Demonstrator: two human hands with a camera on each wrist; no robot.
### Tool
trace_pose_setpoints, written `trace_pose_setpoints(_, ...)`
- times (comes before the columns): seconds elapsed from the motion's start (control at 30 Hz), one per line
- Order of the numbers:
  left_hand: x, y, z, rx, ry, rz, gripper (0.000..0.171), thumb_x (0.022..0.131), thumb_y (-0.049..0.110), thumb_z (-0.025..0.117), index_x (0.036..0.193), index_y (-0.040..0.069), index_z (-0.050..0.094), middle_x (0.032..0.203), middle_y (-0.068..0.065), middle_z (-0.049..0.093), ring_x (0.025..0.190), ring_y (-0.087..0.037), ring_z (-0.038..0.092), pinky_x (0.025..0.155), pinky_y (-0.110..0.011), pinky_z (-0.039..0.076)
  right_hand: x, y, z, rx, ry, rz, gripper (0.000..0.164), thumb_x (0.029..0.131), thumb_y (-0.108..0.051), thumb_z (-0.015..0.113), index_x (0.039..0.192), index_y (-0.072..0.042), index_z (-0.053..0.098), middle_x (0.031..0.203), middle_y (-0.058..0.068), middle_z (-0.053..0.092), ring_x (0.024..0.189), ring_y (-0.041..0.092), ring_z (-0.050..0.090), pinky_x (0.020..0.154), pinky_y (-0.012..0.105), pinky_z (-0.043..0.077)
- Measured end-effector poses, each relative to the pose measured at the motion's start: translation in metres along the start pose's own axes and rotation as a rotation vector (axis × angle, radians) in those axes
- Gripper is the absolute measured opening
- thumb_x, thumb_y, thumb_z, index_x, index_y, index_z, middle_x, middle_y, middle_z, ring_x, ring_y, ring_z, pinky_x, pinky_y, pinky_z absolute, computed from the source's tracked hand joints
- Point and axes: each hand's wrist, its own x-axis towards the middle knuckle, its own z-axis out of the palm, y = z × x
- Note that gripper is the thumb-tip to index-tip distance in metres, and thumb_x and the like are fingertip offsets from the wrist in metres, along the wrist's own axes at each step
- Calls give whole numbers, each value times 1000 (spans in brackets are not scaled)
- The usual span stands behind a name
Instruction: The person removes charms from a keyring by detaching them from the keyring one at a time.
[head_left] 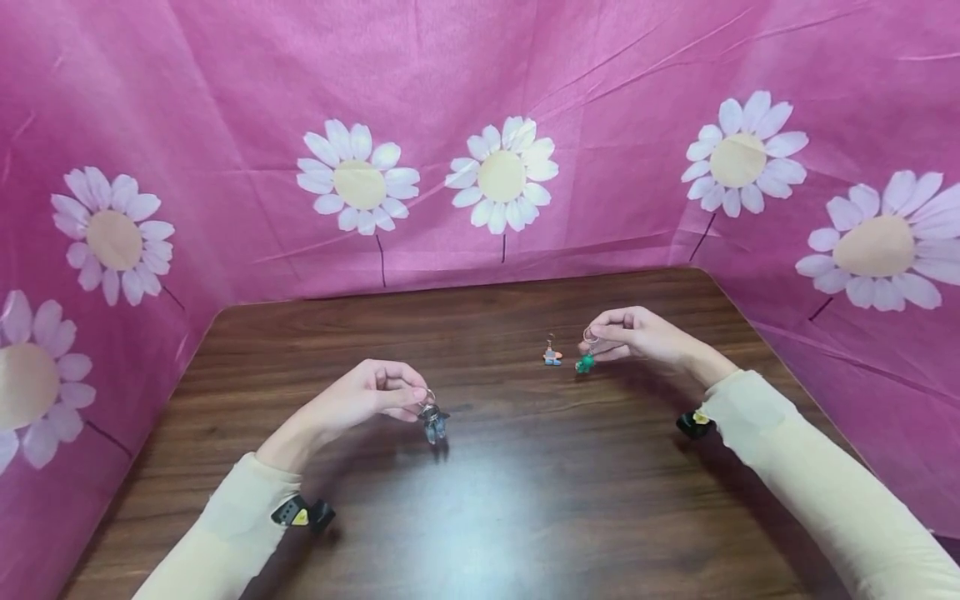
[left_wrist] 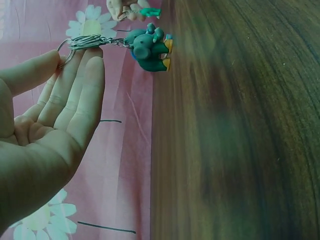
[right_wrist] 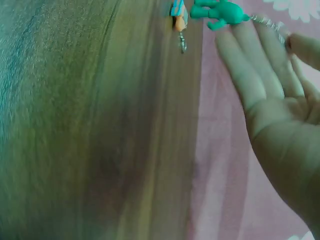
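Observation:
By its metal rings, my left hand (head_left: 367, 393) pinches a grey elephant keychain (left_wrist: 148, 52) between thumb and fingertips. The elephant, with yellow feet, hangs just above the table in the head view. Several rings (left_wrist: 86, 42) bunch at the fingertips. Farther back on the right, my right hand (head_left: 639, 335) pinches the ring of a green figure keychain (head_left: 585, 363), which dangles under the fingers. Just left of it, an orange and blue figure keychain (head_left: 552, 356) stands on the table; its chain (right_wrist: 183, 43) shows in the right wrist view.
The brown wood-grain table (head_left: 510, 500) has a straight back edge with rounded corners. A pink cloth (head_left: 600, 67) printed with white daisies surrounds it at the back and both sides. Dark wrist cameras (head_left: 303, 512) are worn at the sleeves.

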Motion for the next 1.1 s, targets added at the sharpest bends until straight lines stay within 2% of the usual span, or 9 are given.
trace_pose_setpoints(0.07, 1, -1, 1, -5, -8, -7, 23, 97, 8, 68, 111, -9, 65, 101, -14, 73, 90, -21, 71, 93, -58, 54, 3, 5, -2, 27, -21, 31, 24, 106, -10, 53, 113, 12, 59, 117, 35, 65, 109, 34, 69, 96, 50, 54)
trace_pose_setpoints(0.17, 3, -3, 1, -8, -19, -5, 23, 97, 7, 67, 112, -11, 64, 103, -17, 73, 91, -22, 72, 93, -59, 53, 10, 14, -5, 43, -27, 77, 28, 107, -11, 53, 117, 14, 56, 117, 35, 64, 107, 33, 70, 95, 50, 55)
trace_pose_setpoints(0.3, 5, -4, 2, -16, -23, -3, 22, 98, 7, 67, 112, -10, 65, 104, -17, 73, 92, -23, 72, 93, -57, 54, 22, 24, -7, 31, 29, 127, 41, 107, -12, 53, 126, 23, 46, 115, 32, 67, 103, 31, 71, 93, 48, 57)
trace_pose_setpoints(0.37, 6, -5, 3, -21, -26, -5, 22, 97, 8, 67, 111, -9, 65, 104, -17, 73, 92, -24, 72, 94, -58, 54, 27, 28, -8, 14, 65, 151, 44, 106, -13, 54, 128, 24, 45, 113, 30, 68, 101, 31, 72, 91, 47, 58)
trace_pose_setpoints(0.5, 7, -8, 6, -14, -23, -11, 22, 97, 8, 68, 111, -9, 66, 103, -17, 74, 93, -29, 72, 93, -57, 55, 32, 36, -11, -60, 143, 195, 42, 105, -16, 57, 128, 19, 52, 110, 23, 71, 95, 27, 73, 86, 43, 61)
trace_pose_setpoints(0.63, 8, -9, 8, -11, -24, -9, 22, 97, 7, 68, 112, -10, 65, 103, -18, 74, 94, -32, 72, 92, -55, 56, 34, 39, -14, -145, 229, 182, 40, 104, -18, 59, 125, 16, 57, 107, 20, 72, 90, 23, 74, 79, 38, 63)
trace_pose_setpoints(0.77, 9, -9, 8, -14, -22, -9, 21, 97, 7, 69, 111, -8, 66, 102, -16, 74, 92, -28, 71, 93, -58, 54, 35, 43, -15, -232, 304, 185, 37, 103, -18, 62, 123, 13, 62, 105, 18, 73, 85, 18, 71, 74, 33, 62)
trace_pose_setpoints(0.97, 17, -5, 11, -21, -20, -6, 21, 97, 9, 68, 110, -8, 66, 100, -14, 74, 90, -24, 71, 94, -58, 54, 41, 46, -14, -321, 317, 229, 37, 102, -21, 65, 124, 7, 66, 113, 14, 72, 85, 15, 67, 77, 30, 62)
trace_pose_setpoints(1.1, 25, -1, 15, -8, -36, 0, 21, 97, 9, 68, 111, -8, 66, 100, -15, 74, 91, -24, 72, 94, -59, 53, 43, 47, -18, -300, 344, 265, 38, 101, -21, 65, 126, 8, 65, 106, 11, 71, 77, 13, 67, 74, 28, 62)
